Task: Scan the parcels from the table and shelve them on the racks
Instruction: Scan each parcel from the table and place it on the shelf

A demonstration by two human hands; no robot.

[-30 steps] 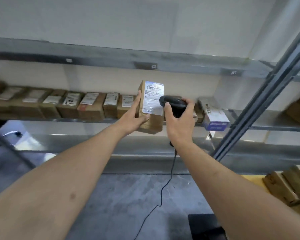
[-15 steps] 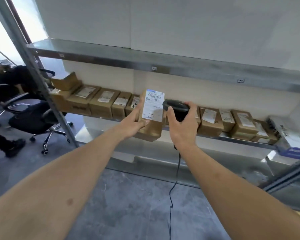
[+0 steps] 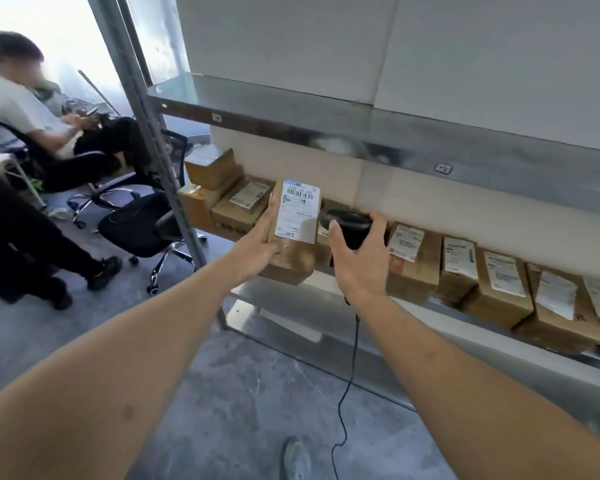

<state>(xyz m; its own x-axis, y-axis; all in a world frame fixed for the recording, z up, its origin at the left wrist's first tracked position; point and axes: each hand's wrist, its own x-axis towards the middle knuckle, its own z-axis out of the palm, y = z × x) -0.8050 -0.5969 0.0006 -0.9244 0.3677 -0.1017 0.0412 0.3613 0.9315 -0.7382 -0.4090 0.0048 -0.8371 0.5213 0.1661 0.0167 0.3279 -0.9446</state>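
- My left hand [image 3: 258, 245] grips the parcel [image 3: 293, 237] from its left side, thumb across the lower front.
- My right hand [image 3: 355, 258] is curled round the black scanner [image 3: 347, 225], just right of the parcel.
- The parcel stands on end in front of the rack shelf [image 3: 378, 292], long axis vertical, label [image 3: 298, 211] facing me, barcode at the top.
- To shelve it well, I'd guess: aim for the gap between the shelved boxes [image 3: 492, 289], slide it in with the label outward.

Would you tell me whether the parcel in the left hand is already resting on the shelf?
No, the left hand holds the parcel up in front of the shelf.
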